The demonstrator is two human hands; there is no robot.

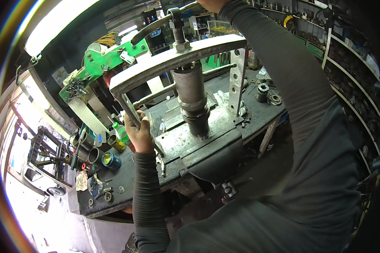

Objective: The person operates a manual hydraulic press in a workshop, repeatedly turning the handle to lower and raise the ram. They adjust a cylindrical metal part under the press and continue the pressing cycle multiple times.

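A metal screw press frame (177, 57) stands on the workbench, with a threaded screw (179, 36) through its top beam. A bent handle bar (154, 28) crosses the screw's head. My right hand (213, 3), partly cut off by the upper edge, is closed at the far end of that bar; its fingers hardly show. Lower down, my left hand (140, 134) is wrapped round the frame's left upright (131, 110). Between the uprights a grey metal cylinder (190, 86) stands under the screw, on a narrower dark round piece (197, 125). The right upright (237, 80) has several holes.
Left on the bench (127, 185) are a blue tin (111, 161), a green-capped bottle (121, 133), other cans and small parts. Right of the press lie a round metal part (262, 90) and rings. Behind stands a green machine (103, 63). Shelves (350, 55) line the right.
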